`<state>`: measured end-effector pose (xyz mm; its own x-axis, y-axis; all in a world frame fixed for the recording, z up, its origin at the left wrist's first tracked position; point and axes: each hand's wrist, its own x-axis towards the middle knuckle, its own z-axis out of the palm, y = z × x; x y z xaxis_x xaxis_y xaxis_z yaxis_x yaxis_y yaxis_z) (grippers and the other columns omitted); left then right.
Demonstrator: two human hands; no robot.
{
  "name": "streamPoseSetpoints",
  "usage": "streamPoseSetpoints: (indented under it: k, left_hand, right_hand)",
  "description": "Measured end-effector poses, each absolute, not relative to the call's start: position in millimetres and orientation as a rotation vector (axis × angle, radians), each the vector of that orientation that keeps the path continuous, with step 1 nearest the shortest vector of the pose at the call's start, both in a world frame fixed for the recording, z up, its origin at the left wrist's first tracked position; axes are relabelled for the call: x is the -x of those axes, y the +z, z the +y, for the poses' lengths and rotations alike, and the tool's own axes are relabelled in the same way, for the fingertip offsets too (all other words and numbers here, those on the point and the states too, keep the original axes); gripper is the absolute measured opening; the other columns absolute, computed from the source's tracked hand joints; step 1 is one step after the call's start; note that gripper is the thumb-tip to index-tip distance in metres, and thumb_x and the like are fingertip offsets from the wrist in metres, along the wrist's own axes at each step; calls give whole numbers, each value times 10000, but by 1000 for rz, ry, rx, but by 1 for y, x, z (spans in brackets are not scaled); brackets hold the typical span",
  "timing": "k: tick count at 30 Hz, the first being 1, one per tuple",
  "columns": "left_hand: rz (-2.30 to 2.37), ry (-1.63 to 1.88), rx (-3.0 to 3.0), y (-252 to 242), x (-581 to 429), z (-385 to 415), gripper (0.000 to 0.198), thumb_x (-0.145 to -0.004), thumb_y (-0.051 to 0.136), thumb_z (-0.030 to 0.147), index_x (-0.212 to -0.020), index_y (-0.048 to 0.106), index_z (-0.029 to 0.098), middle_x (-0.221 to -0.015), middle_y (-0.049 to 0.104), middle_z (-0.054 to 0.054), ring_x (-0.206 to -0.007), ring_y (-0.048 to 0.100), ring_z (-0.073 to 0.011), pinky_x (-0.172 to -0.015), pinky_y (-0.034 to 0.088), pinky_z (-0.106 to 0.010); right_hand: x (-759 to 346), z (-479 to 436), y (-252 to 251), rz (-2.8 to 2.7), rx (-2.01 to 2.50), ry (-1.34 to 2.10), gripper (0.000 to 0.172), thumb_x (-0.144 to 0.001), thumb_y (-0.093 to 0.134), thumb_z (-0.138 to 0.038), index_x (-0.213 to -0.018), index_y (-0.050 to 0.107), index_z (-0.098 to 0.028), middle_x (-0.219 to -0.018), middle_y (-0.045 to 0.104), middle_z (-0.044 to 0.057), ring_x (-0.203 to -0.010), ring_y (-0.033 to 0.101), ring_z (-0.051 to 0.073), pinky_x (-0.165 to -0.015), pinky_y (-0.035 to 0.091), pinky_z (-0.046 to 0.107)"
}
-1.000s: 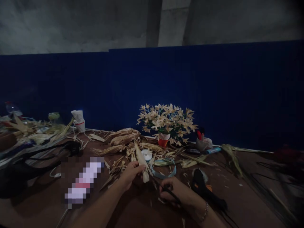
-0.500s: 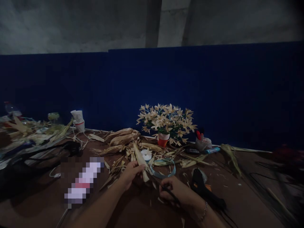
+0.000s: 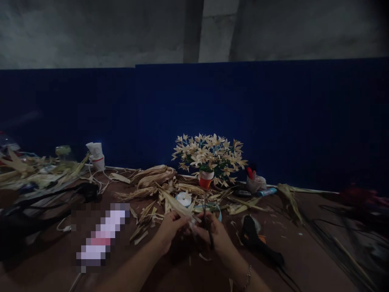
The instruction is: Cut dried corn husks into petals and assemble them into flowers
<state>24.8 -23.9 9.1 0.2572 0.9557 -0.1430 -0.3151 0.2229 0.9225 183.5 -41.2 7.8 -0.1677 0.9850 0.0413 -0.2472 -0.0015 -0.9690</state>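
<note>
My left hand [image 3: 170, 230] is closed on a pale corn husk [image 3: 180, 207], which points up and away toward the pile. Close beside it, my right hand [image 3: 216, 233] is wrapped round dark scissors [image 3: 204, 209] with the blades pointing upward. The fingers of both hands meet at the husk's lower end; blur there hides whether the right fingers also pinch it. Just beyond lie a white spool [image 3: 184, 198] and a loop of light blue ribbon [image 3: 219, 211], partly covered by my right hand.
Dried husks [image 3: 154, 177] lie behind my hands, with a red pot of husk flowers [image 3: 205, 179] against the blue partition [image 3: 273, 121]. A black glue gun [image 3: 257, 241] rests at right. At left are a pixelated object [image 3: 101, 239], cables and a white paper-wrapped cup [image 3: 96, 156].
My right hand has moved up and left to meet my left hand at the husk's lower end. The scissors have turned from slanting to upright. The view has shifted slightly.
</note>
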Motion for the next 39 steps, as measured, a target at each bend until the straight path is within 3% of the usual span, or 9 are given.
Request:
streamPoseSetpoints:
  k: [11,16,21,25,28,34,39]
  left_hand:
    - [880,1015,-1073,14,-36,-29,302,-587,697,219,-872,655,128,-761,679,-48,-668,586,-157,-617,438,-228]
    - [841,973,-1020,15,-36,-30,315,-584,671,166,-896,639,132,-747,671,-40,-594,564,-133,-566,425,-221]
    - [804,1050,-778,13,-37,-32,127,-567,623,73,-685,643,118,-578,619,-13,-472,493,-72,-445,332,-168]
    - [788,996,-693,10,-41,-32,228,-589,697,193,-802,655,122,-682,647,-42,-514,534,-79,-440,333,-163]
    - [905,1015,-769,7,-43,-31,285,-556,743,283,-757,647,106,-564,606,-14,-424,483,-58,-375,267,-153]
    - [883,1093,-875,9,-38,-27,283,-585,719,357,-628,582,113,-540,579,5,-465,520,-70,-463,385,-172]
    - [946,1008,-947,13,-32,-28,325,-623,670,413,-777,585,140,-578,588,10,-436,522,-79,-333,246,-147]
  right_hand:
    - [-174,-48,9,-1138,961,1257,389,-630,695,-302,-908,445,-195,-687,548,-15,-574,542,126,-551,459,252]
    - [-170,-48,12,-1024,965,1295,442,-573,721,-307,-902,441,-214,-672,513,-39,-515,509,104,-498,439,233]
    - [-171,-43,9,-1128,960,1197,374,-594,704,-299,-867,470,-197,-747,544,-3,-644,537,136,-609,466,257]
    - [-168,-45,10,-1193,943,1208,342,-623,684,-312,-859,463,-200,-732,543,-7,-609,534,124,-566,465,238]
    - [-167,-47,12,-1119,915,1285,389,-610,699,-338,-870,440,-211,-721,548,-17,-549,537,115,-519,459,238]
    - [-176,-45,20,-858,856,1395,487,-556,749,-319,-897,409,-242,-664,544,-55,-547,575,134,-530,466,253]
    - [-177,-47,23,-883,826,1456,451,-577,739,-302,-890,420,-237,-685,568,-41,-568,579,140,-543,466,258]
